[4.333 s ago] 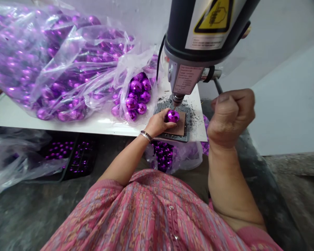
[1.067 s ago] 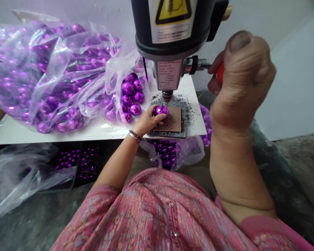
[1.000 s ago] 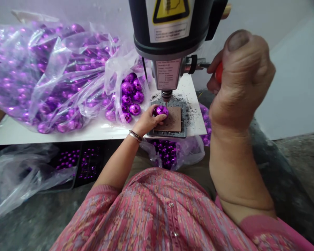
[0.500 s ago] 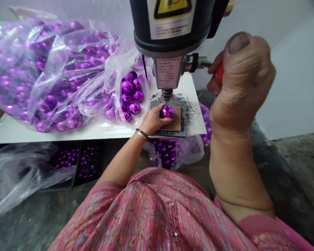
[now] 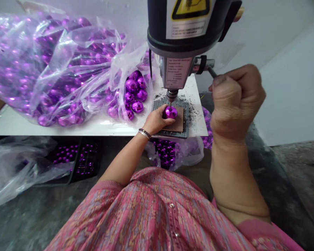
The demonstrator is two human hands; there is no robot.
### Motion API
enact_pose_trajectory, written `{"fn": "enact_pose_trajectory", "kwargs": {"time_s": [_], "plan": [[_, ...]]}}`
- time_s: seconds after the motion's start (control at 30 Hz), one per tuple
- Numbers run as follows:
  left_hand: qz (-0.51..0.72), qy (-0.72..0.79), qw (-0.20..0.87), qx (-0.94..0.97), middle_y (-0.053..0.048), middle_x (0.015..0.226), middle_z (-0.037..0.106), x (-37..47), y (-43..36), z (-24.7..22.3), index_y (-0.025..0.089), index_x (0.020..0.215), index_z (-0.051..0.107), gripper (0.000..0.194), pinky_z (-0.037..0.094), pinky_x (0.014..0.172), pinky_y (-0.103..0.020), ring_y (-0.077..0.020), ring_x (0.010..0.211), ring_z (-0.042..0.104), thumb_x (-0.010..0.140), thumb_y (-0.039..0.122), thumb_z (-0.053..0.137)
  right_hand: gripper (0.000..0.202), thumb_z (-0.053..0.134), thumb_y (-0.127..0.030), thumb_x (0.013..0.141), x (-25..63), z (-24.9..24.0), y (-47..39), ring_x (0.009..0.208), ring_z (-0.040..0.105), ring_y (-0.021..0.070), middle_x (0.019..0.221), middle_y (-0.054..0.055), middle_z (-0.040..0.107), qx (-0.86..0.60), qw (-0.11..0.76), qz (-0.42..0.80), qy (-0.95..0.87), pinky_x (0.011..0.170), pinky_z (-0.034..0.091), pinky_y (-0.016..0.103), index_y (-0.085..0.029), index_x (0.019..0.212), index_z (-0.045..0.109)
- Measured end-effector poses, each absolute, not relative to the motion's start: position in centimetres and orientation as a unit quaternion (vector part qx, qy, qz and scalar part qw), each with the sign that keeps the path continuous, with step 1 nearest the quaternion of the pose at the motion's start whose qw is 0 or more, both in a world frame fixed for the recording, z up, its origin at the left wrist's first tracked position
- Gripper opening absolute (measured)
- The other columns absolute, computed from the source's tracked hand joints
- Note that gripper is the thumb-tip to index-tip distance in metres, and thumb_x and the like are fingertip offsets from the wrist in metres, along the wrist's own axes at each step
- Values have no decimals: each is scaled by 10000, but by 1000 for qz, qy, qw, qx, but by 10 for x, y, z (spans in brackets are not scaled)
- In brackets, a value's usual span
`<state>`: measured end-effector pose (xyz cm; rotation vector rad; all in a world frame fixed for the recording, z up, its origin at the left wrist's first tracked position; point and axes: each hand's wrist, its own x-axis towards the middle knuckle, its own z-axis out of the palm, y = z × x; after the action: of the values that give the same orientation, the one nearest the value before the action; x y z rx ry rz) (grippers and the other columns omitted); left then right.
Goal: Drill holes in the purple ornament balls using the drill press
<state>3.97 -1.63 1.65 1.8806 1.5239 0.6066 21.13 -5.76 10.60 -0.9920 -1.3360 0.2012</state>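
Observation:
Between the thumb and fingers of my left hand (image 5: 157, 120) is a shiny purple faceted ball (image 5: 171, 112). It rests on a brown square board (image 5: 178, 122) that lies on the grey base (image 5: 184, 133) of a small bench drill press (image 5: 181, 31). The thin bit below the chuck (image 5: 172, 94) meets the top of the ball; whether it has gone in I cannot tell. My right hand (image 5: 234, 104) is closed around the end of the feed lever (image 5: 211, 72), whose knob is hidden in the fist.
A large clear plastic bag (image 5: 68, 45) of purple balls lies on the white table (image 5: 104, 130), several balls showing at its mouth. Dark shavings (image 5: 192, 113) surround the base. Below the table are another bag (image 5: 191, 153) of purple pieces and a black crate (image 5: 75, 167).
My right hand has moved down and inward with the feed lever, and its knob no longer shows. The view has shifted slightly; my left hand keeps the ball on the board.

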Motion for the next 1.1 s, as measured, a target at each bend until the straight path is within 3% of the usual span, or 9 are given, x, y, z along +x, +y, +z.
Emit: {"fn": "enact_pose_trajectory", "kwargs": {"time_s": [0.33,0.83,0.93,1.1], "plan": [[245,571,342,705,-54,1172,756,39,-16,12,132,1354,653,616,498,926,-284,-205,1019,674,778,285,811,412,504,-492,975,212,81,-52,665,443,2,690,-40,479,-415,683,47,-600,664,369,181,-123,793,531],[264,574,342,695,-51,1168,769,40,-18,7,168,1355,662,615,507,944,-307,-234,1042,700,782,320,825,412,446,-515,995,205,50,-45,670,513,20,702,-27,509,-429,707,41,-561,668,420,210,-163,804,544],[264,572,344,697,-32,1102,777,41,-19,9,187,1309,684,558,511,924,-305,-230,1008,704,786,327,820,482,447,-571,978,205,59,-46,635,501,23,678,-23,498,-434,709,47,-553,629,398,216,-146,773,545],[275,574,360,682,-45,1143,769,40,-21,12,174,1309,668,588,519,933,-314,-230,1032,702,758,289,838,543,418,-572,993,204,114,-41,606,465,-2,631,-34,470,-451,710,72,-536,655,388,204,-120,706,511]]}}
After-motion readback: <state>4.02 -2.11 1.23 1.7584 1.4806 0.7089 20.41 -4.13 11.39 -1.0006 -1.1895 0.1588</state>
